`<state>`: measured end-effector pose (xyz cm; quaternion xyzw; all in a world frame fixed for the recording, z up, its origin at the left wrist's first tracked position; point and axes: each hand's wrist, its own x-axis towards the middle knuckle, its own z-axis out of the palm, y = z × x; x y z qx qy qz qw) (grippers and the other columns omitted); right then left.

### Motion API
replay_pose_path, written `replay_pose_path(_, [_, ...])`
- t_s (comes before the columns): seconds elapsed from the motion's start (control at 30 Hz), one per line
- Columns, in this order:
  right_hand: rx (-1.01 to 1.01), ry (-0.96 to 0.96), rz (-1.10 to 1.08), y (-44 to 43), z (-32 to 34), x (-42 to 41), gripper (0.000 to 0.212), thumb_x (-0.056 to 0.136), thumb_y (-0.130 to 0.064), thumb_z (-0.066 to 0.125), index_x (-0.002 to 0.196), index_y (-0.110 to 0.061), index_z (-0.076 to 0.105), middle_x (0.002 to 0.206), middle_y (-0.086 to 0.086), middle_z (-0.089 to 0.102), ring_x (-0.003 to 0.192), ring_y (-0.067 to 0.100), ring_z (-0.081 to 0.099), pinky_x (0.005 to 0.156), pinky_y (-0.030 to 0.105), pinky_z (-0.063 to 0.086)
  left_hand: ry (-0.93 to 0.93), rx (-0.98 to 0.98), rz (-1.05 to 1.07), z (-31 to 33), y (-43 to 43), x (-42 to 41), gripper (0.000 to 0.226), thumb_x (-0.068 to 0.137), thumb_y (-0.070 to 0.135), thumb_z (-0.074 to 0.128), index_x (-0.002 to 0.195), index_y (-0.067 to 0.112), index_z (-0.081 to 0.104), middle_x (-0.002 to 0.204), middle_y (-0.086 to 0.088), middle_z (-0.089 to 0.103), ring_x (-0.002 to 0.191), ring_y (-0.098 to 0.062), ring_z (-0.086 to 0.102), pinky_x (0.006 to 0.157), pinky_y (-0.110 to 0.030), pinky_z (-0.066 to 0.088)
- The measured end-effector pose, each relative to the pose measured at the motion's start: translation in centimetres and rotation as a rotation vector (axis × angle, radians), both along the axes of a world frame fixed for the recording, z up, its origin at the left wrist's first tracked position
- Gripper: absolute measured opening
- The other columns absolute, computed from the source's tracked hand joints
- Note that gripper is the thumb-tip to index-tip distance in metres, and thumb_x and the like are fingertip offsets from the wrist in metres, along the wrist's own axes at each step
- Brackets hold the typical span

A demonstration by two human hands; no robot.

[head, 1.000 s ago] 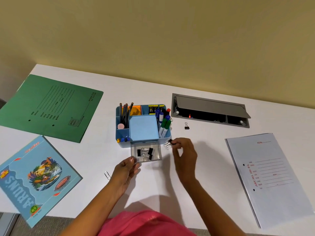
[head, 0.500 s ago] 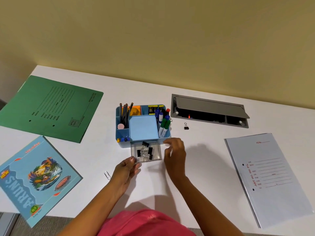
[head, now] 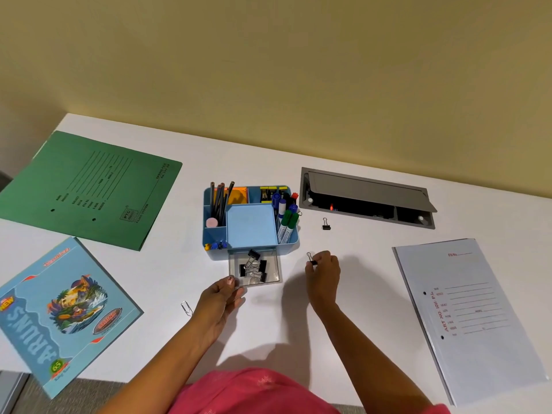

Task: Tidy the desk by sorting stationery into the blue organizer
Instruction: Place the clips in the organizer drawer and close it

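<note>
Pinching a binder clip (head: 312, 260) in the right grip (head: 324, 271), right of centre, probably for the drawer (head: 279, 270); holding its front corner in the left grip (head: 221, 297) to steady it.

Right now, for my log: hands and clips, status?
Right hand pinches binder clip. Left hand holds drawer, open. Spare clip loose right of organizer. Drawer unblocked.

A person is wearing a bright pink top (head: 254, 392) with faint pale flecks, left forearm (head: 167, 354) and right forearm (head: 367, 345) showing bare.
</note>
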<state>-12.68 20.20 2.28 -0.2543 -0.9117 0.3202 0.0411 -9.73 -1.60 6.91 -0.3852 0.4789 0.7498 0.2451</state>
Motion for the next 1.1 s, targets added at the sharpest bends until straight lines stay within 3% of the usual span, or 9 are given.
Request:
replay_pose_path(0.23, [-0.058, 0.437, 0.246, -3.2, 7.7, 2.4, 0.020, 0.081, 0.000, 0.067, 0.093, -0.012, 0.057, 0.094, -0.001, 0.055, 0.076, 0.011, 0.052, 0.069, 0.009, 0.038, 0.003, -0.002, 0.013, -0.3, 0.0, 0.0, 0.019, 0.097, 0.011, 0.046, 0.088, 0.001, 0.060, 0.092, -0.020, 0.062, 0.091, -0.028, 0.061, 0.089, -0.039, 0.049])
replay_pose_path(0.37, [0.086, 0.434, 0.561, -5.7, 7.5, 3.7, 0.028, 0.082, -0.005, 0.068, 0.103, -0.014, 0.053, 0.105, 0.004, 0.056, 0.099, 0.014, 0.046, 0.089, 0.008, 0.032, 0.006, -0.011, 0.016, -0.3, 0.1, -0.1, 0.018, 0.097, 0.010, 0.046, 0.091, -0.001, 0.060, 0.098, -0.024, 0.061, 0.097, -0.032, 0.060, 0.090, -0.041, 0.049])
replay_pose_path(0.5, [0.180, 0.318, 0.656, -7.5, 5.4, 3.1, 0.015, 0.085, -0.015, 0.060, 0.099, -0.016, 0.062, 0.097, 0.000, 0.062, 0.094, 0.011, 0.044, 0.078, 0.021, 0.046, 0.007, -0.021, 0.011, 0.0, 0.1, 0.0, 0.018, 0.097, 0.010, 0.046, 0.093, -0.002, 0.060, 0.103, -0.027, 0.061, 0.103, -0.036, 0.059, 0.095, -0.045, 0.047])
replay_pose_path(0.6, [0.216, 0.290, 0.695, -7.8, 4.9, 2.4, 0.027, 0.092, -0.025, 0.043, 0.098, -0.013, 0.067, 0.097, 0.001, 0.065, 0.093, 0.012, 0.049, 0.075, 0.025, 0.052, 0.005, -0.020, 0.014, -0.1, 0.2, -0.1, 0.018, 0.097, 0.010, 0.046, 0.095, -0.002, 0.059, 0.103, -0.027, 0.062, 0.102, -0.035, 0.059, 0.095, -0.045, 0.047])
replay_pose_path(0.7, [0.221, 0.407, 0.570, -7.1, 6.1, 1.3, 0.014, 0.082, -0.007, 0.068, 0.096, -0.007, 0.066, 0.095, 0.007, 0.067, 0.089, 0.018, 0.059, 0.077, 0.024, 0.054, 0.005, -0.006, 0.020, -0.2, 0.1, -0.1, 0.018, 0.097, 0.009, 0.045, 0.093, -0.001, 0.059, 0.095, -0.023, 0.063, 0.094, -0.031, 0.061, 0.092, -0.043, 0.047])
replay_pose_path(0.8, [0.004, 0.493, 0.236, -5.3, 7.0, -0.7, 0.020, 0.084, 0.005, 0.058, 0.100, -0.008, 0.058, 0.099, 0.006, 0.058, 0.090, 0.016, 0.053, 0.080, 0.023, 0.048, 0.005, 0.004, 0.012, -0.2, 0.0, 0.0, 0.018, 0.097, 0.009, 0.046, 0.092, 0.000, 0.060, 0.091, -0.018, 0.063, 0.091, -0.028, 0.061, 0.092, -0.042, 0.047])
replay_pose_path(0.9, [-0.027, 0.529, 0.129, -2.6, 5.7, -3.4, 0.019, 0.088, 0.006, 0.049, 0.100, -0.005, 0.058, 0.099, 0.005, 0.055, 0.091, 0.017, 0.052, 0.080, 0.025, 0.045, -0.001, 0.010, 0.021, -0.2, 0.0, 0.0, 0.018, 0.097, 0.008, 0.046, 0.091, 0.000, 0.061, 0.090, -0.016, 0.064, 0.092, -0.029, 0.061, 0.093, -0.043, 0.047])
replay_pose_path(1.03, [0.067, 0.283, 0.245, 0.1, 3.4, -7.5, 0.031, 0.089, 0.008, 0.045, 0.113, -0.002, 0.060, 0.114, 0.014, 0.058, 0.105, 0.022, 0.052, 0.091, 0.030, 0.046, 0.002, 0.018, 0.033, 0.0, 0.0, 0.0, 0.017, 0.096, 0.007, 0.046, 0.089, 0.001, 0.060, 0.087, -0.014, 0.063, 0.091, -0.028, 0.060, 0.092, -0.042, 0.047])
replay_pose_path(1.1, [0.025, 0.082, 0.362, 0.7, 2.9, -9.1, 0.035, 0.091, 0.005, 0.043, 0.121, -0.005, 0.055, 0.125, 0.014, 0.051, 0.115, 0.023, 0.045, 0.094, 0.020, 0.033, 0.001, 0.017, 0.034, 0.1, 0.0, 0.0, 0.017, 0.096, 0.007, 0.046, 0.088, 0.001, 0.060, 0.086, -0.014, 0.063, 0.091, -0.028, 0.060, 0.092, -0.042, 0.047])
